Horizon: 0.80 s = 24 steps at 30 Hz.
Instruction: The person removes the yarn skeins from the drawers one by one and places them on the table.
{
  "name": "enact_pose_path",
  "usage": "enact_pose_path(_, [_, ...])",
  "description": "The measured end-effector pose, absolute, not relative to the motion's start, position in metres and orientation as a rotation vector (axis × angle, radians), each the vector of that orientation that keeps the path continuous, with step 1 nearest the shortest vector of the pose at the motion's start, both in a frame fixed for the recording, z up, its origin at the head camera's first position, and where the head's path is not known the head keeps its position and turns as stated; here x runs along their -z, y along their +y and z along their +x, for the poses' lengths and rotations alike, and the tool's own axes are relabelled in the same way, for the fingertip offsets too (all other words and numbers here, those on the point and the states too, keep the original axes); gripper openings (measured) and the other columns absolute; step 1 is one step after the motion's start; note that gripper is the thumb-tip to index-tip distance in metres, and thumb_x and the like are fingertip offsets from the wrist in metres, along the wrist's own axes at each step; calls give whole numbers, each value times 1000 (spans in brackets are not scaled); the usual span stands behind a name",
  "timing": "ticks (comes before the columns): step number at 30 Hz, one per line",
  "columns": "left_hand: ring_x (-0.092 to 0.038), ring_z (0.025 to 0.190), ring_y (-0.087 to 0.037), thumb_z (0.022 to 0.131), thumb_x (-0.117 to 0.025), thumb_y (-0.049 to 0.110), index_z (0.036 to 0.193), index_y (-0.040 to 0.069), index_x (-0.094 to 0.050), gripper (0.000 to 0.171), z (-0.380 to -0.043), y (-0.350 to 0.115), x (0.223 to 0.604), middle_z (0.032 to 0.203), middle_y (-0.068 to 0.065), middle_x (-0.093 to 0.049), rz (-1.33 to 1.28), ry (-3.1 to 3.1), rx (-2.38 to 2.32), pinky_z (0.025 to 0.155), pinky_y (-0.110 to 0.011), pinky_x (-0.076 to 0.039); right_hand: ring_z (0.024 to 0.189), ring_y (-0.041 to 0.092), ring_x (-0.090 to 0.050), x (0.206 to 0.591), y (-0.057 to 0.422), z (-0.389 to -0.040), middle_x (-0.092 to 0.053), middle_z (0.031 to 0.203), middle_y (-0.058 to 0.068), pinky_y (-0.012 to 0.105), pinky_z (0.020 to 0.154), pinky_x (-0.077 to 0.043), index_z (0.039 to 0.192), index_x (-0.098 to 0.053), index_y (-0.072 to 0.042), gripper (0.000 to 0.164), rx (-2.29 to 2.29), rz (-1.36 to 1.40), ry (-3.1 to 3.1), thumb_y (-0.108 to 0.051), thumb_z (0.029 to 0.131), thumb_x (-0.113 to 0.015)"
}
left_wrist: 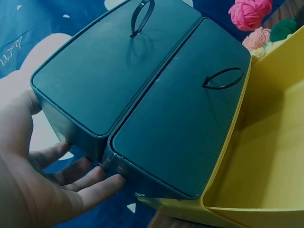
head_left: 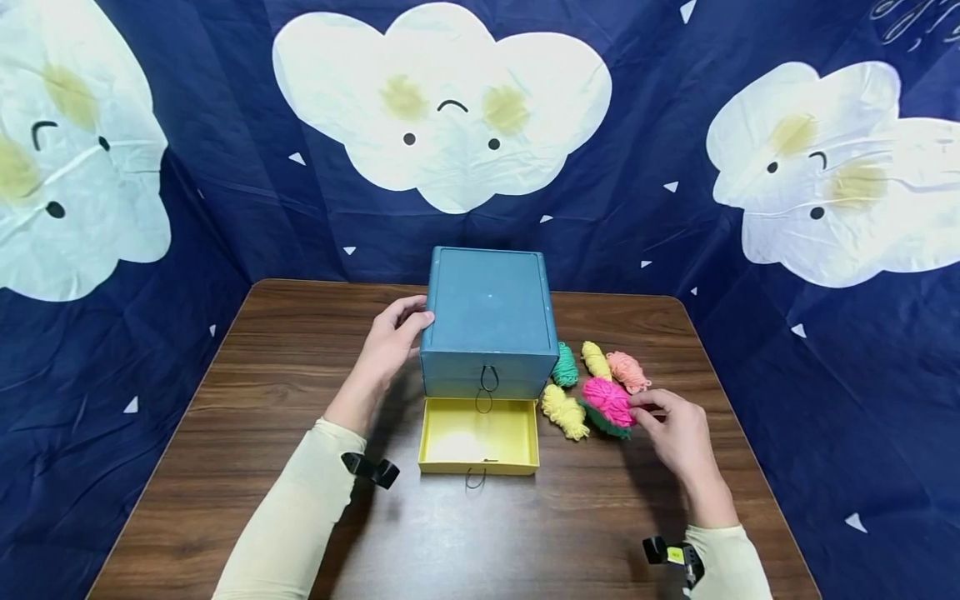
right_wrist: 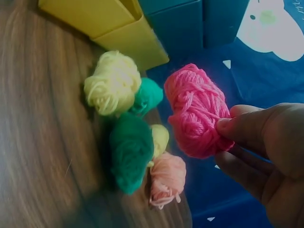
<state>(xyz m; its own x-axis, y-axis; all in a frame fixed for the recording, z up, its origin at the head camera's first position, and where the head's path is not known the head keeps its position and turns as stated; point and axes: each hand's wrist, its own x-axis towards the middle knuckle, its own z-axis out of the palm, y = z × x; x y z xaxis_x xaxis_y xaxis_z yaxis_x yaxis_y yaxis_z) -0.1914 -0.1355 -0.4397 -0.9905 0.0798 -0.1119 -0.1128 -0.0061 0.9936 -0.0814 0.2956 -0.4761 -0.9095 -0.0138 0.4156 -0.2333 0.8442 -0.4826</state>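
A hot pink ball of yarn (right_wrist: 197, 111) is pinched at one end by my right hand (head_left: 678, 429), held above the other yarn. My left hand (head_left: 390, 337) rests against the left side of a blue drawer box (head_left: 491, 308), its fingers touching the wall in the left wrist view. Below the blue drawers, a yellow drawer (head_left: 480, 433) is pulled out, with nothing seen inside. A dark green ball (right_wrist: 130, 152), partly hidden under the pink one in the head view, lies beside a pale yellow ball (head_left: 564, 412).
Right of the box lie a teal ball of yarn (head_left: 565, 365), a second yellow ball (head_left: 596, 360) and a peach ball (head_left: 628, 372). Thin black loop handles hang on the drawer fronts. A blue cloth with white clouds (head_left: 442, 108) surrounds the wooden table (head_left: 247, 433).
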Motion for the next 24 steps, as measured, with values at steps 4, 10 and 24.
enact_pose_path(4, [-63, 113, -21, 101, -62, 32, 148, 15, -52, 52, -191, -137, 440, 136, -11, -57, -38, 2135, -2121, 95, -42, -58, 78, 22, -72, 480, 303, -82, -78, 92, 7, 29, 63, -58, 92, -80, -11, 20, -740, 163, -2633, 4, 80, -83])
enact_pose_path(10, [-62, 113, -20, 101, -62, 31, 148, 14, -52, 52, -192, -137, 442, 136, -11, -56, -35, 2127, -2124, 97, -44, -57, 79, 28, -73, 492, 314, -82, -77, 91, 10, 40, 66, -57, 95, -80, -9, 17, -705, 66, -2645, 2, 82, -81])
enact_pose_path(24, [-61, 113, -21, 99, -63, 30, 145, 15, -54, 49, -192, -135, 440, 132, -9, -58, -47, 2111, -2146, 103, -55, -52, 91, 40, -72, 512, 332, -86, -77, 95, 16, 54, 80, -52, 97, -79, -6, 14, -688, -121, -2673, -1, 84, -78])
